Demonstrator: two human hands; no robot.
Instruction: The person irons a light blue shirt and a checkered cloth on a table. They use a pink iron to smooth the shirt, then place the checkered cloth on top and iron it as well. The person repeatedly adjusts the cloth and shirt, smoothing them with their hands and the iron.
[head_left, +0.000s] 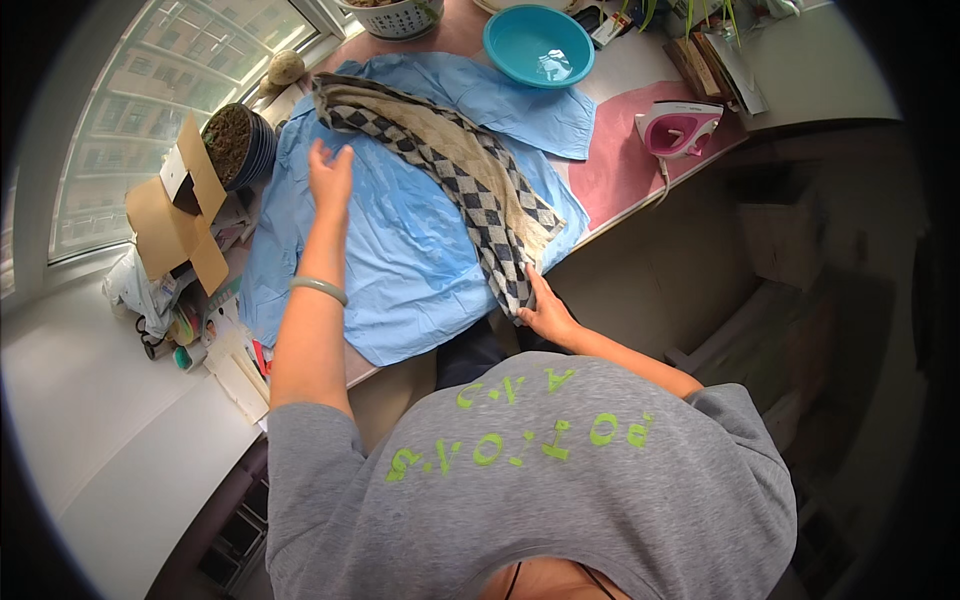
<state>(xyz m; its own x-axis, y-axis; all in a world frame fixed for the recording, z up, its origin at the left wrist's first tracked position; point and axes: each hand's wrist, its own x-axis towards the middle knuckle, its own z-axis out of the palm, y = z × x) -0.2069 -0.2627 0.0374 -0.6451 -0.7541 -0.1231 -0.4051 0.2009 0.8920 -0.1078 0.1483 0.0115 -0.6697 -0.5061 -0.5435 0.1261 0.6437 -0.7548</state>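
A light blue shirt (390, 247) lies spread on the pink-covered table, with darker wet-looking patches. Across it runs a long checkered towel (472, 165), beige and dark, folded lengthwise. My right hand (551, 309) grips the towel's near end at the front edge of the table. Above the shirt's left part is my left hand (330, 172), fingers apart and holding nothing, below the towel's far end. A pink and white clothes iron (679, 129) stands at the table's right side. Behind the shirt sits a blue plastic basin (538, 46) with water in it.
A window (180, 90) borders the left side. Along it stand a pot of soil (238, 146), an opened cardboard box (169, 232) and papers (236, 367). At the back is a white planter (394, 19). Books (705, 67) stand at the back right, and the iron's cord (664, 184) hangs over the edge.
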